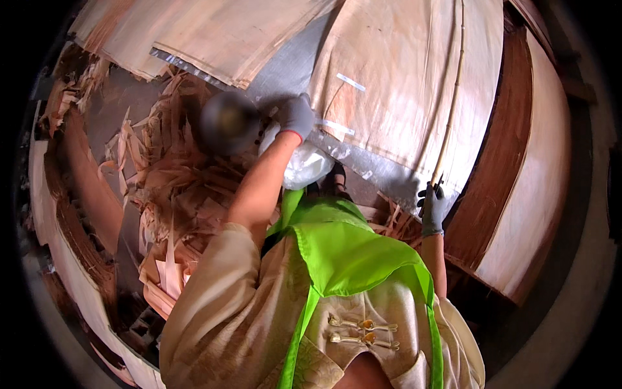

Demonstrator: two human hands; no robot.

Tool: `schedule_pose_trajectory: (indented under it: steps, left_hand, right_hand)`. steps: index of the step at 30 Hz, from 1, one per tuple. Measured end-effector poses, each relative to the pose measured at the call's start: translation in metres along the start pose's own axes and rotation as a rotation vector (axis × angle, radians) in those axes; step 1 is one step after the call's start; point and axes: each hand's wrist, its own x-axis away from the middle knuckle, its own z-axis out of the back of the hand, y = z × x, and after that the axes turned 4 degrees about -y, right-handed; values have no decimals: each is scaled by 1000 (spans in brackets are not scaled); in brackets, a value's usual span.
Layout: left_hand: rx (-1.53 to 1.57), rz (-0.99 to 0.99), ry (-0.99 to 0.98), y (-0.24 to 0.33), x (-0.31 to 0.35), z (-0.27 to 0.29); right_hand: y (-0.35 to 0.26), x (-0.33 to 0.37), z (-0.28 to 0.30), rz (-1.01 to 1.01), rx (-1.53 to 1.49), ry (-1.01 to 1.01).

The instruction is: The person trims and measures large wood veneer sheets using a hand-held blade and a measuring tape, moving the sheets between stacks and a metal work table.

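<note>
Veneer sheets lie on a grey metal tabletop (278, 65). My left hand (297, 118), in a grey glove with a red cuff, is curled at the table's near edge, beside the corner of a pale wood veneer sheet (402, 84). Its fingertips are hidden, and what they hold does not show. White tape strips (350, 82) sit on the veneer near its left edge. My right hand (433, 206), gloved in grey with dark fingers, is closed around the near end of a long thin bamboo stick (452, 107) lying along the sheet.
More veneer (220, 39) covers the table's far left. Torn veneer scraps (184, 175) heap on the floor at left. A white plastic bag (306, 167) hangs below my left hand. A blurred dark round shape (228, 123) is beside it. Another veneer stack (534, 168) stands at right.
</note>
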Motion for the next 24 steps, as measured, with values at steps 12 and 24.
schedule_pose_trajectory:
  steps: [12,24]
  left_hand:
    - [-257,212,110,50,47,30]
    - [478,-38,36,80,39,45]
  right_hand:
    - [72,3,40,-7,-94,2]
    - [93,16,81,302,9,162]
